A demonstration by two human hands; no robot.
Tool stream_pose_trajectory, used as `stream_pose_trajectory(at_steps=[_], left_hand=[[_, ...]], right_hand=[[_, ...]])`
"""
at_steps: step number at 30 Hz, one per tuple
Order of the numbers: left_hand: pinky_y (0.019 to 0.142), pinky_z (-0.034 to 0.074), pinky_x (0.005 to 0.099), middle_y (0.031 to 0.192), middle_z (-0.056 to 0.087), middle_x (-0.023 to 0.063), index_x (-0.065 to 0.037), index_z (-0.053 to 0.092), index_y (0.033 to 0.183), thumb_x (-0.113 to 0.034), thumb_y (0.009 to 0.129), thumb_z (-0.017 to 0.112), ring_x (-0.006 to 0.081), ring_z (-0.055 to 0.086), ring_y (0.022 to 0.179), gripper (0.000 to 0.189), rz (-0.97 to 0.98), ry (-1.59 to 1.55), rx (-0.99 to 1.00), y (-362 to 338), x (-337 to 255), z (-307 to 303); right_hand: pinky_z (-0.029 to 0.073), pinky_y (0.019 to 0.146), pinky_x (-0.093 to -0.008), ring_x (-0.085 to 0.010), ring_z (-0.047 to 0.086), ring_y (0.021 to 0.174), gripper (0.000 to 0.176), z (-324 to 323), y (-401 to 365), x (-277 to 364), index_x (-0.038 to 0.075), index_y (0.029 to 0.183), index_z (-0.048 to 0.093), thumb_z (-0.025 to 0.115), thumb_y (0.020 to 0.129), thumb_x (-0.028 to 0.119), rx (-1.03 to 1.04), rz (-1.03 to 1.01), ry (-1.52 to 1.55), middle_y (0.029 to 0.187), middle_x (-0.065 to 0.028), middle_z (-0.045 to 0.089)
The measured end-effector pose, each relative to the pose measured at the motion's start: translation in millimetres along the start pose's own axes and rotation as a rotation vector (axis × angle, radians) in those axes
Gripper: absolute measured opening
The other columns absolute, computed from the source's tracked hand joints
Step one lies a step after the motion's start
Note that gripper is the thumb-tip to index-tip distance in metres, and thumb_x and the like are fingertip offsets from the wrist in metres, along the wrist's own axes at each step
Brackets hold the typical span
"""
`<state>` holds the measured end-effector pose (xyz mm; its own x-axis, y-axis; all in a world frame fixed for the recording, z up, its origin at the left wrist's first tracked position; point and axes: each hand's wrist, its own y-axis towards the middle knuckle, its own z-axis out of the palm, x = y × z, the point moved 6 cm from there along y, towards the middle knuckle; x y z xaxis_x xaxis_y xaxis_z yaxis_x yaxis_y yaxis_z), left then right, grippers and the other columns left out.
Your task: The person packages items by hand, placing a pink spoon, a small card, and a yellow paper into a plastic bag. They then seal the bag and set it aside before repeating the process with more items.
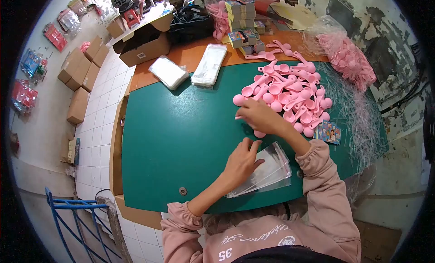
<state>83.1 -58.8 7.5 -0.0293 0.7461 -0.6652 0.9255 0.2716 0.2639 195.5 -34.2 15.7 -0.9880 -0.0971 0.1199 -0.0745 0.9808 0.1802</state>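
Pressure from your flat, open left hand (242, 161) steadies the clear bags (274, 170). Your right hand (260, 118) seems pinched on one pink spoon (236, 117); lift it clear of the pile (290, 93).

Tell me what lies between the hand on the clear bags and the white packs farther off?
Bare green tabletop only, in the head view, between left hand and white packs.

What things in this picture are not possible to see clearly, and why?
Head view:
- Whether the right hand grips one of the pink plastic scoops: its own fingers cover it.
- Part of the stack of clear plastic sleeves: the left hand lies over it.
- Print on the small colourful cards: too small.
- Inside of the open brown cardboard box: dark, shaded by its flaps.
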Motion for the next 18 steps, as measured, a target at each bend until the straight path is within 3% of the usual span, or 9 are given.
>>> stream_pose_trajectory(at_steps=[2, 3, 7, 9, 11, 13, 16, 18], left_hand=[[0.064, 0.047, 0.0355, 0.078, 0.051, 0.0105, -0.003, 0.053, 0.103, -0.006, 0.072, 0.064, 0.0254, 0.056, 0.072, 0.033, -0.041, -0.012, -0.02, 0, 4, 2], [0.065, 0.047, 0.0354, 0.079, 0.052, 0.0102, -0.003, 0.054, 0.103, -0.007, 0.072, 0.064, 0.0253, 0.057, 0.073, 0.033, -0.046, -0.128, 0.058, 2, 9, 8], [0.066, 0.047, 0.034, 0.081, 0.055, 0.0094, -0.004, 0.058, 0.097, -0.006, 0.071, 0.064, 0.0241, 0.057, 0.073, 0.027, -0.01, -0.246, 0.205, 0, 15, 12], [0.065, 0.047, 0.0337, 0.08, 0.054, 0.0082, -0.005, 0.057, 0.094, -0.005, 0.071, 0.064, 0.0233, 0.057, 0.072, 0.024, 0.009, -0.24, 0.192, 2, 9, 5], [0.064, 0.047, 0.0335, 0.079, 0.054, 0.0071, -0.006, 0.056, 0.091, -0.005, 0.072, 0.063, 0.0225, 0.057, 0.071, 0.021, 0.025, -0.228, 0.175, 4, 2, -1], [0.064, 0.047, 0.0325, 0.08, 0.055, 0.006, -0.007, 0.055, 0.091, -0.006, 0.071, 0.064, 0.0208, 0.058, 0.072, 0.022, -0.132, -0.342, 0.235, 4, 6, 0], [0.066, 0.047, 0.0301, 0.084, 0.058, 0.0069, -0.004, 0.057, 0.091, -0.007, 0.072, 0.066, 0.0178, 0.056, 0.071, 0.021, -0.088, -0.346, 0.221, 4, 9, -2], [0.066, 0.047, 0.0298, 0.082, 0.058, 0.0069, -0.005, 0.057, 0.09, -0.006, 0.072, 0.065, 0.018, 0.057, 0.071, 0.02, -0.137, -0.387, 0.214, 5, 10, -4]], right_hand=[[0.042, 0.077, -0.0333, -0.0196, 0.053, 0.09, 0.022, -28, -13, -14, 0.006, 0.095, 0.06, 0.063, 0.074, 0.011, -0.216, 0.147, 0.691, 0.093, -0.0079, 0.056], [0.043, 0.075, -0.0274, -0.0149, 0.053, 0.083, 0.019, -41, -22, -14, 0.004, 0.098, 0.058, 0.059, 0.081, 0.012, -0.198, 0.244, 0.928, 0.092, -0.0062, 0.057], [0.044, 0.07, -0.0263, -0.0104, 0.052, 0.077, 0.02, -68, -63, -18, 0.001, 0.099, 0.057, 0.053, 0.087, 0.017, -0.357, 0.289, 1.278, 0.087, -0.0036, 0.057], [0.044, 0.063, -0.0224, -0.0093, 0.053, 0.069, 0.022, -58, -82, -22, -0.001, 0.097, 0.057, 0.05, 0.089, 0.019, -0.444, 0.334, 1.695, 0.08, -0.0019, 0.057], [0.044, 0.06, -0.021, -0.0085, 0.053, 0.067, 0.022, -36, -97, -31, 0.0, 0.096, 0.056, 0.051, 0.088, 0.02, -0.467, 0.356, 1.751, 0.077, -0.0017, 0.056], [0.042, 0.055, -0.0163, -0.0056, 0.053, 0.062, 0.022, -24, -101, -34, 0.001, 0.095, 0.056, 0.055, 0.086, 0.021, -0.484, 0.328, 1.835, 0.074, -0.0008, 0.056], [0.035, 0.05, -0.0223, -0.0079, 0.045, 0.055, 0.024, -19, -108, -39, 0.002, 0.09, 0.055, 0.058, 0.084, 0.026, -0.518, 0.473, 1.749, 0.063, -0.0016, 0.05], [0.037, 0.051, -0.0207, -0.0072, 0.047, 0.056, 0.023, -16, -110, -42, 0.002, 0.089, 0.055, 0.059, 0.083, 0.024, -0.479, 0.48, 1.729, 0.064, -0.0015, 0.051]])
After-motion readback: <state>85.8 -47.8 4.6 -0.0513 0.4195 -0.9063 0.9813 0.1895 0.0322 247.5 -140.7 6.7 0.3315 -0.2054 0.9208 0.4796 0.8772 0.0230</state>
